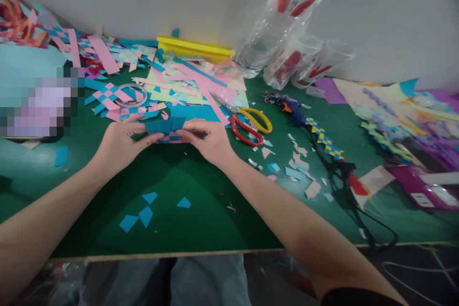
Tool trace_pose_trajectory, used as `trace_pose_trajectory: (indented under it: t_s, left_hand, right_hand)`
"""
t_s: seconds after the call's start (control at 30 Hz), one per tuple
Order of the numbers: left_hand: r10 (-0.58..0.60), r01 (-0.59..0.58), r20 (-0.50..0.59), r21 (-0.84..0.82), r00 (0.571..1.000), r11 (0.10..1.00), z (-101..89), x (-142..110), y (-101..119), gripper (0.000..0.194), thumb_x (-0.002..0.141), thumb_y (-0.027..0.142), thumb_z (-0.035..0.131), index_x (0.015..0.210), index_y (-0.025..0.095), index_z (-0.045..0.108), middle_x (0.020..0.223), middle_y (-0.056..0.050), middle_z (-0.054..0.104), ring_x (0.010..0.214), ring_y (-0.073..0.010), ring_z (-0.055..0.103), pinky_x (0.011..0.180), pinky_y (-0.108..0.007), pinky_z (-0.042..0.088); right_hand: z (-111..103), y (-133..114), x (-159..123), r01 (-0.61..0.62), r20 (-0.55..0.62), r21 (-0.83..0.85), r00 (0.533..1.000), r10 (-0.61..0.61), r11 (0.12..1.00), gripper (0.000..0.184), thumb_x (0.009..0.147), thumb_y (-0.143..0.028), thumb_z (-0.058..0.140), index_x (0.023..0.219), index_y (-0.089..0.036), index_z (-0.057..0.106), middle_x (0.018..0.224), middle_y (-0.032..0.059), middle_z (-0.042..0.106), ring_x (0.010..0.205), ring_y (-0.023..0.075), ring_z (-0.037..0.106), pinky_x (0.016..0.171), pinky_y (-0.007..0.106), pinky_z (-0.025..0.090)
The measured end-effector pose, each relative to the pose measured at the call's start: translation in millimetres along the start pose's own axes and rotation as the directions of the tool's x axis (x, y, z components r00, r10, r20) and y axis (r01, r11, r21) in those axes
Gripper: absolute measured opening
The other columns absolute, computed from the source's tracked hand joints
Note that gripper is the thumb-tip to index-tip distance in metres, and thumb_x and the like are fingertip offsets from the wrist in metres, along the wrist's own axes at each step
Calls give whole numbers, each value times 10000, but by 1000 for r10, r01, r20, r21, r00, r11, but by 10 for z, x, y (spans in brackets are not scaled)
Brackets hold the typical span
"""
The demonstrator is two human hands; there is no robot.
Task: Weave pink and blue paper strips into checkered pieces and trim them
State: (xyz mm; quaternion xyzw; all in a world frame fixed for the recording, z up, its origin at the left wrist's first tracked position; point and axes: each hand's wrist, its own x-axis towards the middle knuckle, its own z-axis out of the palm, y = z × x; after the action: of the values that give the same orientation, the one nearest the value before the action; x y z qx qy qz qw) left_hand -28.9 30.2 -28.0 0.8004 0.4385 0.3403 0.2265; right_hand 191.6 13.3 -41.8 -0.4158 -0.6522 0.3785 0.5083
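Both my hands meet over the green table (201,220), pinching a folded blue paper strip (164,126) between them. My left hand (122,143) grips the strip's left end with thumb and fingers closed. My right hand (211,141) pinches its right end. Under the strip lies a small pink-and-blue woven paper piece (172,139), partly hidden by my fingers.
Red-and-yellow scissors (249,126) lie just right of my right hand. A blue glue gun (292,107) with a black cord sits further right. Heaps of pink and blue paper strips (186,81), a tape ring (129,94), a yellow tray (195,48) and clear plastic bags (290,33) stand behind. Blue scraps (143,213) lie near the front edge.
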Motion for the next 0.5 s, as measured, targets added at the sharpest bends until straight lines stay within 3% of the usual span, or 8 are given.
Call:
trace_pose_trajectory:
  t_s: [0.13,0.27,0.5]
  left_hand:
    - [-15,16,28,-5,999,1000,2,5,33,265,843,476,637,743,252,738,799,12,740,1084,-316,648,886,-394,509]
    - [-20,21,26,-41,999,999,-10,10,90,264,855,456,624,915,233,752,968,2,753,902,-241,679,813,-323,522]
    - [-61,61,3,32,998,998,-55,5,150,315,906,411,527,815,176,716,780,4,701,757,-178,627,685,-240,440]
  right_hand:
    - [4,59,-15,-49,46,79,998,46,996,116,798,-360,701,818,-261,759,846,-4,731,787,169,700,763,357,600]
    - [-1,49,-11,-48,22,14,999,47,999,111,792,-365,707,800,-267,758,799,-19,735,764,170,696,731,337,590]
    - [-25,15,-2,-27,2,-54,1000,27,998,87,794,-351,711,776,-280,758,757,-23,736,744,173,690,700,312,561]
